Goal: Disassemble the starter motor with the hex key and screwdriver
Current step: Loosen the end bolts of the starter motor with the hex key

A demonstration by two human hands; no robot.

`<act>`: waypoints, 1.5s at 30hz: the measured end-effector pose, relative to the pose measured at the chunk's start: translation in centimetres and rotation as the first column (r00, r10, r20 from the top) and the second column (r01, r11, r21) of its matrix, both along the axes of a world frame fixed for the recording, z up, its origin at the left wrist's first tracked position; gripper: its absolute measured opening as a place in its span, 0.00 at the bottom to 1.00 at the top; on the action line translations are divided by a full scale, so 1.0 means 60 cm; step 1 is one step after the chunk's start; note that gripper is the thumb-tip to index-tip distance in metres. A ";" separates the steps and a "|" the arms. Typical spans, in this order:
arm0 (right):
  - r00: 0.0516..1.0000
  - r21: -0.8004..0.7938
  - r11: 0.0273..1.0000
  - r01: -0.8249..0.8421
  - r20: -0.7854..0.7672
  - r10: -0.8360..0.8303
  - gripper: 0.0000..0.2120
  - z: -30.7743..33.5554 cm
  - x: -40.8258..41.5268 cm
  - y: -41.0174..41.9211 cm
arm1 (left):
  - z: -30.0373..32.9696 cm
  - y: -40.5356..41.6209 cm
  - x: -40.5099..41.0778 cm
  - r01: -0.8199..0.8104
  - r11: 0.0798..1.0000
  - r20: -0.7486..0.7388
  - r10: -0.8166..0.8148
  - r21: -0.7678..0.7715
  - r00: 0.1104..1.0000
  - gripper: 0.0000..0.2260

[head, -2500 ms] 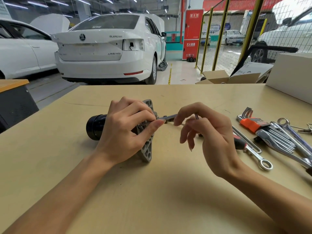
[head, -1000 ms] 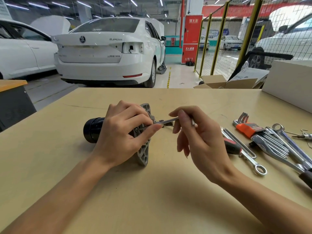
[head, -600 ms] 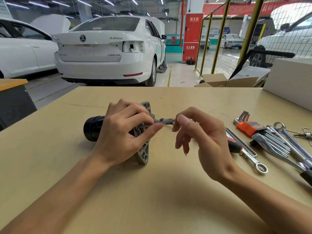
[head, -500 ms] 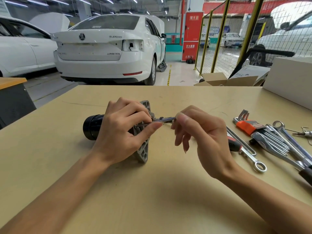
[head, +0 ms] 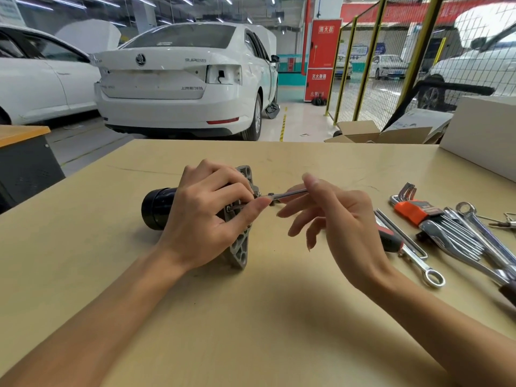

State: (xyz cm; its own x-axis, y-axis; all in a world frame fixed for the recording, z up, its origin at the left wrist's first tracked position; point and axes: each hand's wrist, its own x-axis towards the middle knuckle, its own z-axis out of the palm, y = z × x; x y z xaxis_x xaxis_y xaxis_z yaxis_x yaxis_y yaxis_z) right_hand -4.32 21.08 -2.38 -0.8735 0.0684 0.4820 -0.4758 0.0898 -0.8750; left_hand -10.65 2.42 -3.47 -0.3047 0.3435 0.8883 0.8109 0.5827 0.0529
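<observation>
Head view: the starter motor (head: 164, 209) lies mid-table (head: 251, 317), likely heavy and rigid; the left hand (head: 206, 219) clamps its body. The thin, slippery hex key (head: 289, 194) sits pinched in the right hand (head: 335, 219), other fingers loosely spread.

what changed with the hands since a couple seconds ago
The right hand has spread its fingers open, now pinching the hex key only at the index finger and thumb. The left hand still grips the starter motor; key still seated, tools unmoved.
</observation>
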 end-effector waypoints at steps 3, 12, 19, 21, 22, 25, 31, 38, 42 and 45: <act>0.999 0.028 0.999 0.019 -0.033 -0.018 0.22 -0.004 -0.001 0.001 | 0.000 0.001 0.000 0.001 1.000 -0.011 -0.001 0.001 1.000 0.16; 0.991 0.006 0.992 0.124 -0.050 -0.124 0.21 -0.003 -0.009 0.004 | 0.001 0.000 0.001 0.004 1.000 -0.010 -0.004 0.008 1.000 0.17; 0.989 0.071 0.996 0.045 -0.146 -0.034 0.17 -0.010 -0.007 0.000 | 0.000 0.000 0.002 -0.002 1.000 -0.007 0.002 -0.002 1.000 0.16; 0.983 0.088 0.995 0.039 -0.182 -0.023 0.17 -0.008 -0.004 -0.004 | 0.000 -0.001 0.002 0.013 1.000 -0.001 -0.013 -0.003 1.000 0.15; 0.981 0.085 0.996 0.032 -0.192 -0.016 0.16 -0.008 -0.003 -0.004 | 0.000 -0.001 0.002 0.021 1.000 0.001 -0.021 -0.004 1.000 0.14; 0.978 0.072 0.997 0.001 -0.208 0.015 0.11 -0.009 0.001 -0.003 | -0.002 -0.001 0.002 0.022 1.000 -0.009 -0.022 -0.010 1.000 0.15; 0.972 0.047 0.997 -0.054 -0.226 0.064 0.15 -0.006 0.007 0.001 | -0.002 0.000 0.004 0.004 1.000 -0.015 -0.004 -0.010 1.000 0.14; 0.977 0.044 0.998 -0.054 -0.205 0.062 0.18 -0.009 0.005 0.007 | -0.003 0.000 0.005 0.021 1.000 -0.001 -0.021 -0.006 1.000 0.15; 0.982 0.052 0.998 -0.035 -0.185 0.044 0.16 -0.008 0.004 0.005 | -0.002 0.001 0.003 0.030 1.000 0.005 -0.030 0.003 1.000 0.15; 0.988 0.047 0.999 -0.020 -0.155 0.027 0.21 -0.010 0.001 0.002 | -0.003 0.002 0.003 0.030 0.999 0.008 -0.030 0.015 1.000 0.16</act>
